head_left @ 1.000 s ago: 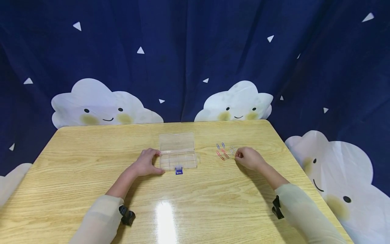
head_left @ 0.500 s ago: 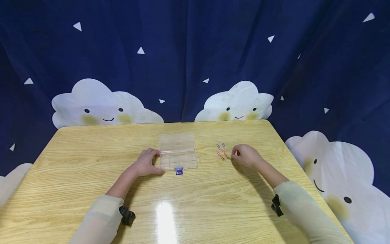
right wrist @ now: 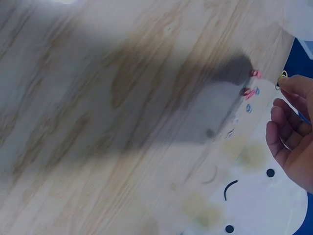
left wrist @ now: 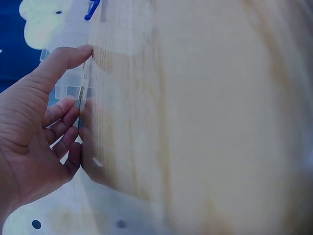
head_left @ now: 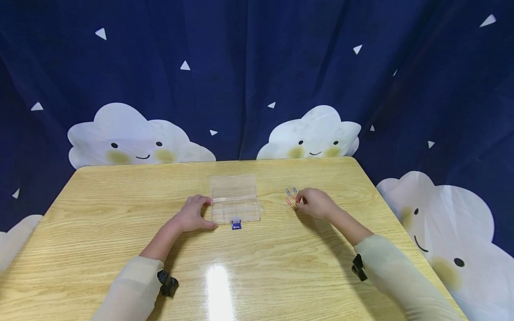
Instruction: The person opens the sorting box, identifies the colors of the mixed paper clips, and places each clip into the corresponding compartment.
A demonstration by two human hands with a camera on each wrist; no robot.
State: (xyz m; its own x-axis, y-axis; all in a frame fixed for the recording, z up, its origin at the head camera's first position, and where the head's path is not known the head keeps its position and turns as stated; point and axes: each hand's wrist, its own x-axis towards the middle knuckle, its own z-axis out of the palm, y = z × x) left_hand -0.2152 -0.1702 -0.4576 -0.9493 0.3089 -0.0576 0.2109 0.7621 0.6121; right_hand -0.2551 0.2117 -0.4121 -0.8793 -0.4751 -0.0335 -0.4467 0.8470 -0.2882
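Observation:
A clear compartment box (head_left: 246,211) with a blue latch (head_left: 236,224) lies on the table, its lid (head_left: 233,186) folded back. My left hand (head_left: 191,216) holds the box's left end, thumb at the front corner and fingers at the side. Between thumb and index finger, my right hand (right wrist: 296,132) pinches a yellow paper clip (right wrist: 282,77). That hand hovers over several scattered paper clips: pink ones (head_left: 288,202) beside the fingertips and blue ones (head_left: 288,192) just behind. White clips (right wrist: 230,132) show in the right wrist view but are hidden by the hand in the head view.
The wooden table (head_left: 257,272) reaches back to a dark blue curtain (head_left: 225,80) printed with white clouds. Both wrists wear black camera mounts, such as the left one (head_left: 167,284). A bright light reflection lies on the near tabletop.
My right hand has moved left with the yellow paper clip, from beside the white clips to over the red and pink ones. My left hand and the box have stayed put.

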